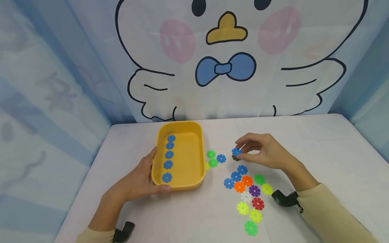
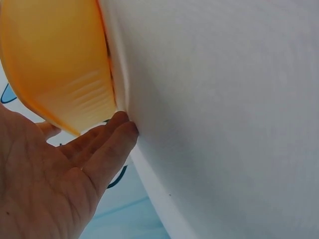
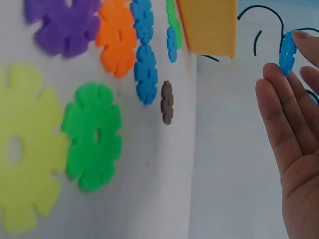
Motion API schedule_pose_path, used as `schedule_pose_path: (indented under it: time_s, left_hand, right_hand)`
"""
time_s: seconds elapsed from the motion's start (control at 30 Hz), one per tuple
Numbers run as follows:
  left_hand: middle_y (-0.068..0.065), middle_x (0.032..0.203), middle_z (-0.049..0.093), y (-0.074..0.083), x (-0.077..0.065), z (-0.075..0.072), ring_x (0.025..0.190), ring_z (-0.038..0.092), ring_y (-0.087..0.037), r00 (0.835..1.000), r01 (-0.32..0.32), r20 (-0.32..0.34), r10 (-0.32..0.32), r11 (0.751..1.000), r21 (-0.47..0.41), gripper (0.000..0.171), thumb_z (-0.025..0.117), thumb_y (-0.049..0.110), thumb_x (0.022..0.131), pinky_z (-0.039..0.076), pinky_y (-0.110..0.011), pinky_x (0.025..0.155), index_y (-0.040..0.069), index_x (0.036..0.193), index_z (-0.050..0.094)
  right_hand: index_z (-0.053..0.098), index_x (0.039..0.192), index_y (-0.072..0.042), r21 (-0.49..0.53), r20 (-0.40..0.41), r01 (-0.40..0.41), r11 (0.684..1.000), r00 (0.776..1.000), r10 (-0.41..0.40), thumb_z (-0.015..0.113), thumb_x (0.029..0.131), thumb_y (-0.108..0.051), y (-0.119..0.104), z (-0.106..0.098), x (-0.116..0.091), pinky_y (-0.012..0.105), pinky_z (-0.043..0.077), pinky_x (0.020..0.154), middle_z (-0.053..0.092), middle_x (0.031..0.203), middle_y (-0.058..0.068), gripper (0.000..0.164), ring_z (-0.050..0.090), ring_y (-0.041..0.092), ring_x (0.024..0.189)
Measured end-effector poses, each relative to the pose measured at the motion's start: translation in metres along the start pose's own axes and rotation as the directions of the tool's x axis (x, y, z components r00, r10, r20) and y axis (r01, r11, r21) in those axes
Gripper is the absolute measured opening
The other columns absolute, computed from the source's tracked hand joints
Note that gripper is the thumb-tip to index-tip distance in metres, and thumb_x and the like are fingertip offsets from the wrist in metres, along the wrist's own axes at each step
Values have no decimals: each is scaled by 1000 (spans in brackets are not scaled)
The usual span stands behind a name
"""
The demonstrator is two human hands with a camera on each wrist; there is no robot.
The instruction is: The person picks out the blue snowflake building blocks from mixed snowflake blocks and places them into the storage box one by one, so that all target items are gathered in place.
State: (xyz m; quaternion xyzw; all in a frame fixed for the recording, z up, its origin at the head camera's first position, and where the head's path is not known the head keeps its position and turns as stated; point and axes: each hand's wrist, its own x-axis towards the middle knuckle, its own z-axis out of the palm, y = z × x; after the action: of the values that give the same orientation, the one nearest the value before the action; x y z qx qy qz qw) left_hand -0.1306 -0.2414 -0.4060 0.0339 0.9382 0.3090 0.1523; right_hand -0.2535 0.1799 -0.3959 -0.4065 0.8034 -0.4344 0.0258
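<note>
A yellow plastic tray point(image 1: 188, 158) stands on the table with several blue snowflake discs point(image 1: 168, 154) in a column along its left side. My left hand point(image 1: 138, 179) holds the tray at its near left corner, thumb along the near side and fingers against the left wall. In the left wrist view the fingertips point(image 2: 130, 130) reach the tray's lower edge by the tabletop. To the right of the tray, my right hand point(image 1: 264, 150) pinches a blue snowflake disc point(image 3: 287, 52) between thumb and fingers, raised off the table. Under it lies a brown disc point(image 3: 167, 102), partly covered in the head view.
Loose discs lie right of the tray: blue point(image 1: 229, 183), orange point(image 1: 239, 186), purple point(image 1: 254, 191), white point(image 1: 246, 197), red point(image 1: 258, 203), yellow point(image 1: 255, 215) and green point(image 1: 251, 228). Green discs point(image 1: 213, 162) sit close to the tray's right wall. A cartoon-printed curtain point(image 1: 225, 98) hangs behind the table.
</note>
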Motion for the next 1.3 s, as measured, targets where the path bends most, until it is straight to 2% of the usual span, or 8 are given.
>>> schedule_pose_path:
  time_s: [0.3, 0.73, 1.07, 1.3]
  left_hand:
    - [-18, 167, 20, 1, -2, -1, 150, 32, -36, 1000, -6, -2, 6, 1000, 20, 140, 79, 76, 70, 30, -62, 120, 23, 166, -8]
    - [-17, 166, 22, 2, -3, -1, 148, 35, -35, 1000, 19, 7, -19, 1000, 13, 138, 79, 75, 71, 32, -62, 119, 24, 166, -8]
    - [-19, 166, 21, 1, -4, -4, 148, 35, -36, 1000, -5, 2, 5, 1000, 19, 139, 79, 74, 72, 31, -61, 119, 20, 166, -8]
    - [-18, 164, 26, 0, -1, -3, 145, 39, -33, 1000, -13, -2, 13, 999, 31, 137, 78, 76, 72, 33, -61, 119, 21, 166, -6]
  right_hand:
    - [71, 118, -14, 55, 8, 25, 998, 1000, -25, 85, 85, -6, -15, 14, 28, 29, 62, 83, 73, 108, 1, 37, 73, 11, 89]
    - [68, 123, -8, 183, 27, 126, 975, 991, -133, 83, 85, -2, -29, 43, 65, 31, 62, 83, 73, 108, 6, 41, 74, 14, 88]
    - [67, 124, -9, 228, 92, 123, 966, 985, -147, 84, 85, -9, -42, 69, 86, 31, 62, 82, 73, 104, 3, 42, 73, 11, 85]
    - [66, 124, -10, 230, 152, 105, 968, 978, -142, 85, 86, -15, -48, 83, 91, 30, 62, 80, 73, 102, 1, 43, 73, 9, 82]
